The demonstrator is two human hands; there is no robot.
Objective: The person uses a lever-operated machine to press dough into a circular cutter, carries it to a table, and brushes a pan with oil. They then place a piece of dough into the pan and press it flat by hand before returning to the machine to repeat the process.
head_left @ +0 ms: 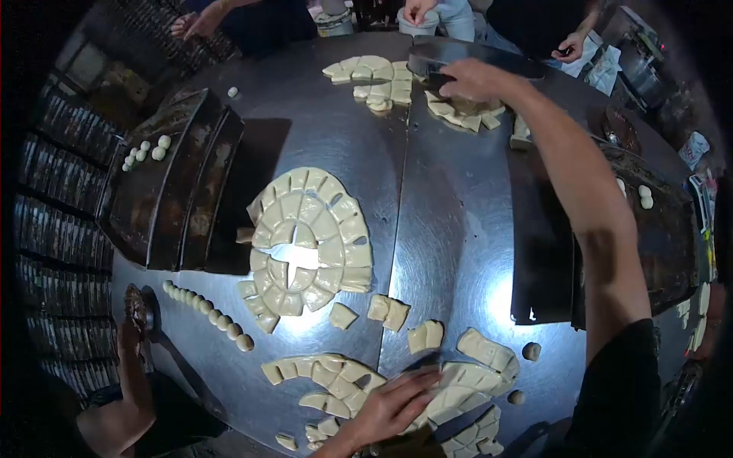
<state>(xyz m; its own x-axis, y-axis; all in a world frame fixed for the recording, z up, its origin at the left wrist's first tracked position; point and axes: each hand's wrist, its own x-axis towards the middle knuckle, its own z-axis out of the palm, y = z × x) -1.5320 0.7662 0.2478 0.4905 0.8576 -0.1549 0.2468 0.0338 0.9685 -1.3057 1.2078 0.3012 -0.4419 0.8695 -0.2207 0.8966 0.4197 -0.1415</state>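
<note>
My left hand (398, 402) rests low in the view at a sheet of pale dough (466, 382) scored into pieces. Its fingers are curled together, with something dark beside the fingertips that I cannot make out. Far across the table, my right hand (475, 81) is reached out over another cut dough sheet (456, 114). The fingers are closed near a dark object whose kind does not show. Left of centre lies a large ring of cut dough (309, 237) with an opening in its middle. Several loose dough squares (388, 311) lie between the sheets.
The round metal table (458, 206) carries dark metal trays (183, 183) at left and right. A row of dough balls (208, 309) runs at lower left. One person's arm (130, 382) is at the left edge; other people's hands (569, 47) are beyond the far edge.
</note>
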